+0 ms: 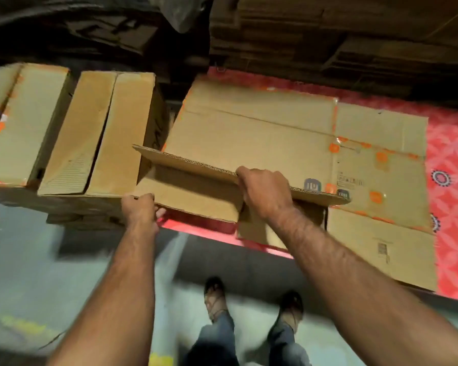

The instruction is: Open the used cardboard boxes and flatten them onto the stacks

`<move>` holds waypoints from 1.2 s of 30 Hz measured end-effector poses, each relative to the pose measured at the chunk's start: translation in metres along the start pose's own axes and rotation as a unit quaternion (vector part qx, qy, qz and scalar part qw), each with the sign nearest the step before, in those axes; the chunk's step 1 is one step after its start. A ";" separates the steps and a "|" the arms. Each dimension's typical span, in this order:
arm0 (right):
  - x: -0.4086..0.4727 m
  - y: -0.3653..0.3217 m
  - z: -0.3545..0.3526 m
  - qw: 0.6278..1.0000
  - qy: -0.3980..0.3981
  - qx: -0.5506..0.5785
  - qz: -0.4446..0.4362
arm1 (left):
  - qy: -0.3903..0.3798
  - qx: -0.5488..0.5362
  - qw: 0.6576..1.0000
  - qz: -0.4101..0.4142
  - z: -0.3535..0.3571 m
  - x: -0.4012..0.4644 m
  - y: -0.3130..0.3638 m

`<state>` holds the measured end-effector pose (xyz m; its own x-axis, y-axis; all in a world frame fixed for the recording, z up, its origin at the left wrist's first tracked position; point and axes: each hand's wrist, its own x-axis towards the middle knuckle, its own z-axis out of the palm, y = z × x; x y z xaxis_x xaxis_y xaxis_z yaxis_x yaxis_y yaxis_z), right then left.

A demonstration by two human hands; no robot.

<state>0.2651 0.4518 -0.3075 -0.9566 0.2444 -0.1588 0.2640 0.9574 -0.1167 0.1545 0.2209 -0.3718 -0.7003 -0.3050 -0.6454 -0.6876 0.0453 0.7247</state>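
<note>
corrugated brown box [196, 191] gripped by left hand [139, 208] and right hand [262, 191].

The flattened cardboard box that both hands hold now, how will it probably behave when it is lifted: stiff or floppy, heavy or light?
The flattened cardboard box is probably fairly stiff within each panel: its corrugated edge stays straight between the left hand and the right hand. It will likely bend at the creases, since the lower flap already hangs down. It seems light, being held only at the edge.
</note>
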 end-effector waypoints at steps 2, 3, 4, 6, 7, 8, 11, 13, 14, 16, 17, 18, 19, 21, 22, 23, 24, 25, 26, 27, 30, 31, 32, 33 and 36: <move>-0.018 -0.013 0.045 1.000 0.003 0.006 -0.004 | -0.042 -0.069 0.995 -0.063 -0.004 0.007 -0.023; -0.028 -0.019 0.066 1.000 0.007 0.005 -0.007 | -0.064 -0.104 0.989 -0.086 -0.006 0.008 -0.035; -0.036 -0.024 0.086 1.000 0.013 -0.001 -0.006 | -0.081 -0.138 0.982 -0.103 -0.009 0.009 -0.045; -0.048 -0.030 0.117 1.000 0.005 -0.009 0.003 | -0.097 -0.198 0.968 -0.120 -0.013 0.009 -0.060; -0.051 -0.033 0.126 1.000 0.000 -0.006 0.011 | -0.102 -0.214 0.964 -0.121 -0.014 0.009 -0.065; -0.053 -0.034 0.133 1.000 -0.004 -0.002 0.017 | -0.104 -0.221 0.962 -0.120 -0.015 0.008 -0.067; -0.055 -0.036 0.143 0.999 -0.045 0.012 0.009 | -0.112 -0.218 0.964 -0.107 -0.015 0.003 -0.070; -0.056 -0.034 0.145 0.996 -0.086 0.022 -0.001 | -0.116 -0.192 0.970 -0.092 -0.014 -0.002 -0.072; -0.056 -0.032 0.143 0.994 -0.102 0.023 -0.009 | -0.115 -0.182 0.973 -0.083 -0.012 -0.005 -0.072; -0.055 -0.027 0.134 0.991 -0.114 0.071 -0.022 | -0.113 -0.166 0.977 -0.070 -0.007 -0.011 -0.070; -0.057 -0.024 0.125 0.986 -0.105 0.129 -0.008 | -0.108 -0.158 0.980 -0.062 -0.005 -0.013 -0.069; -0.060 -0.020 0.118 0.977 -0.071 0.196 0.033 | -0.103 -0.151 0.981 -0.059 -0.001 -0.016 -0.069; -0.065 -0.015 0.110 0.961 -0.007 0.257 0.100 | -0.100 -0.145 0.983 -0.058 0.002 -0.018 -0.071; -0.083 0.001 0.098 0.884 0.154 0.328 0.297 | -0.103 -0.130 0.984 -0.060 0.009 -0.022 -0.076; -0.094 0.012 0.091 0.818 0.213 0.362 0.393 | -0.109 -0.122 0.985 -0.062 0.013 -0.025 -0.080; -0.105 0.024 0.087 0.741 0.247 0.408 0.472 | -0.113 -0.115 0.985 -0.062 0.017 -0.028 -0.083; -0.115 0.036 0.085 0.668 0.263 0.451 0.530 | -0.116 -0.109 0.985 -0.064 0.021 -0.031 -0.087; -0.126 0.048 0.084 0.608 0.272 0.482 0.569 | -0.117 -0.106 0.985 -0.065 0.026 -0.034 -0.090; -0.135 0.060 0.088 0.565 0.282 0.502 0.592 | -0.119 -0.103 0.985 -0.067 0.032 -0.038 -0.093; -0.143 0.071 0.091 0.528 0.290 0.520 0.605 | -0.120 -0.097 0.986 -0.068 0.037 -0.042 -0.096; -0.155 0.089 0.100 0.446 0.294 0.576 0.619 | -0.135 -0.084 0.984 -0.074 0.052 -0.053 -0.104; -0.156 0.092 0.099 0.415 0.301 0.594 0.619 | -0.140 -0.083 0.983 -0.078 0.055 -0.057 -0.106; -0.156 0.095 0.096 0.383 0.312 0.611 0.619 | -0.143 -0.084 0.983 -0.082 0.057 -0.060 -0.108; -0.156 0.098 0.094 0.352 0.325 0.623 0.619 | -0.144 -0.085 0.982 -0.086 0.059 -0.062 -0.110; -0.154 0.106 0.088 0.286 0.334 0.643 0.628 | -0.151 -0.085 0.980 -0.097 0.063 -0.067 -0.111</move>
<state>0.4516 0.5017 -0.3821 0.2946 0.6571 -0.6939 -0.1323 -0.6910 -0.7106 0.2658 0.2962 -0.4242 -0.6024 0.0049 -0.7982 -0.7892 -0.1530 0.5947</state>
